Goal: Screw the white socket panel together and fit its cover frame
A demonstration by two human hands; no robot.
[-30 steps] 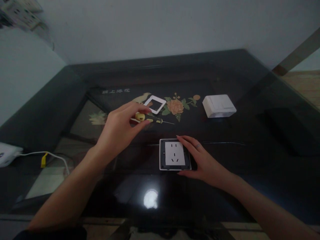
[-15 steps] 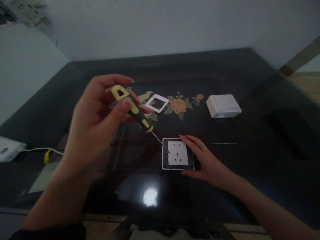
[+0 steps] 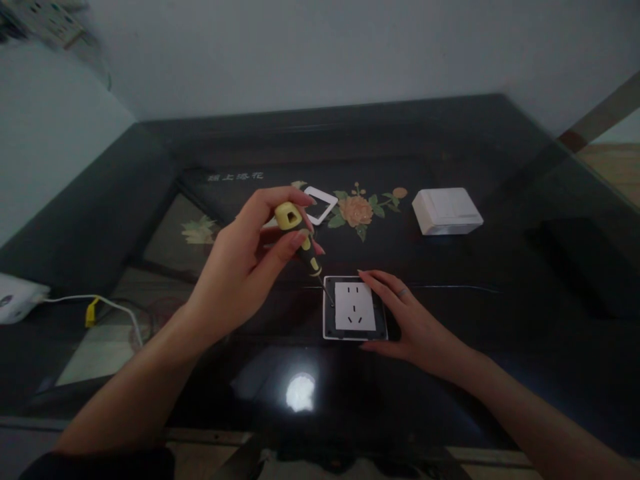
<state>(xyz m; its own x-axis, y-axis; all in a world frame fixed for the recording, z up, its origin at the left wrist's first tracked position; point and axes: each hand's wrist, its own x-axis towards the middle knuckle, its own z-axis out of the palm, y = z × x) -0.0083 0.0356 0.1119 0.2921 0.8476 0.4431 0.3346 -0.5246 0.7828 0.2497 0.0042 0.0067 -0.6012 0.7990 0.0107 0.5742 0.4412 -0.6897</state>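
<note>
My left hand (image 3: pixel 255 250) is closed around the yellow and black handle of a screwdriver (image 3: pixel 303 239). The thin shaft slants down to the right, and its tip meets the left side of a wall socket (image 3: pixel 355 308) at a small screw spot. The socket lies face up on the dark table, a white slotted panel inside a black frame with white edges. My right hand (image 3: pixel 407 317) grips the socket's right side, thumb at the near edge and fingers at the far edge. Partly behind my left hand lies a white square cover frame (image 3: pixel 326 213).
A white box-shaped piece (image 3: pixel 447 212) stands on the table (image 3: pixel 400 407) at the right. A dark flat object (image 3: pixel 593 263) lies farther right. At the left edge sits a white device (image 3: pixel 20 299) with a white cable (image 3: pixel 107 301) and yellow tag (image 3: pixel 91 312).
My left hand has moved right and slightly down with the screwdriver, which now stands steeper, its tip on the screw spot at the socket's left side. My right hand stays on the socket.
</note>
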